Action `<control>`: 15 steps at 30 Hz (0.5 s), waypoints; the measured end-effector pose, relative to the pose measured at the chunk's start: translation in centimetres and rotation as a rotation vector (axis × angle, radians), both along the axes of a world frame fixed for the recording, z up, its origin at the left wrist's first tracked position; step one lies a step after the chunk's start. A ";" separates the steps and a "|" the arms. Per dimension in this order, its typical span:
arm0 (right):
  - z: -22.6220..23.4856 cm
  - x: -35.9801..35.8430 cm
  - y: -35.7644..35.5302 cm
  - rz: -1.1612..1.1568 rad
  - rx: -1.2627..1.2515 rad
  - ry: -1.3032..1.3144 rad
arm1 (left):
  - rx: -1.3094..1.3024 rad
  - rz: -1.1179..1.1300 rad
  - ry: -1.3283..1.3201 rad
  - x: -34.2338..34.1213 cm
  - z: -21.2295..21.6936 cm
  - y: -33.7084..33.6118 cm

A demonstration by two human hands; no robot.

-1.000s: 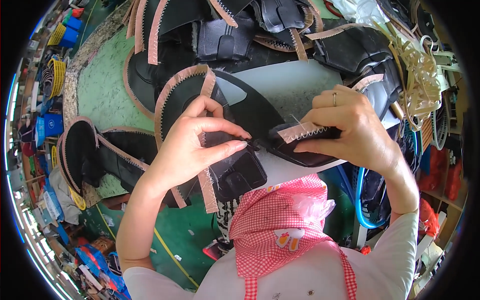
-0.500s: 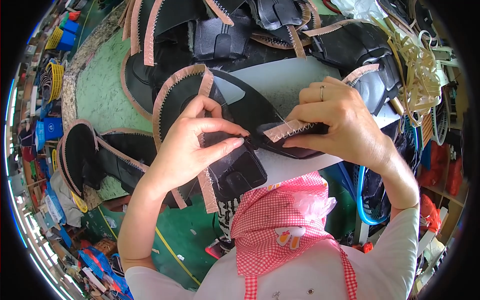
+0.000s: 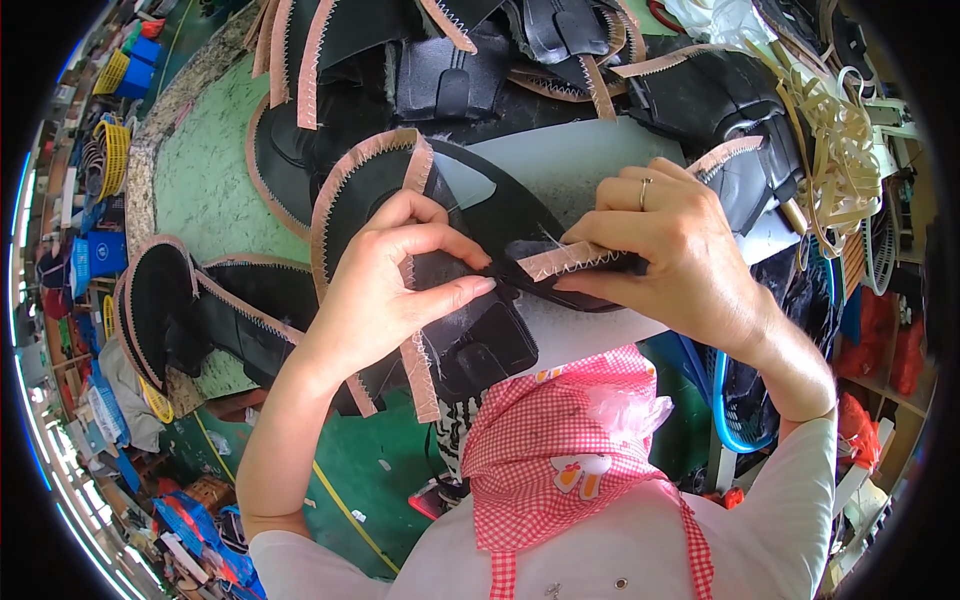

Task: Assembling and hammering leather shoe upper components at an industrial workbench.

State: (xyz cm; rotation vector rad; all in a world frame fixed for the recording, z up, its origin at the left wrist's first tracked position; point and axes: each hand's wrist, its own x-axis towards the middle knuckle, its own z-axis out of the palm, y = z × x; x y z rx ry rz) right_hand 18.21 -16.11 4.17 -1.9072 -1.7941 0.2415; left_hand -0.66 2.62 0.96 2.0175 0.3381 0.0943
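Observation:
Pinched between the thumb and fingertips of my left hand (image 3: 375,275) is the edge of a black leather-like piece (image 3: 512,195) edged with tan tape. My right hand (image 3: 685,245), with a ring on one finger, grips the same piece farther right. Its thumb and fingers close around an end where a zigzag-stitched tan tape strip (image 3: 565,261) shows. The band of the piece curves in a loop behind my left hand. Below my left fingertips lies a black panel (image 3: 490,345) with a raised tab shape. The exact spot between my left fingertips is too small to make out.
More tan-edged black pieces (image 3: 450,80) pile up at the far side, and others (image 3: 240,300) lie at the left. A pale board (image 3: 590,150) lies beneath my work. Beige strips (image 3: 840,150) hang at the right, above a blue basket (image 3: 740,435).
My right thumb and fingers have shifted slightly left on the taped end, which tilts a little differently. The left hand keeps its pinch nearly in place.

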 end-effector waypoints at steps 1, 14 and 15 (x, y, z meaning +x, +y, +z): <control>0.0 0.0 0.0 -0.001 0.000 -0.002 | 0.001 -0.014 0.008 0.0 0.0 0.0; -0.1 -0.3 -0.3 -0.020 -0.005 0.010 | -0.064 0.066 0.042 0.8 0.2 -0.5; -0.2 -0.2 -0.3 -0.018 -0.032 0.029 | -0.036 0.067 0.014 0.7 -0.2 -0.5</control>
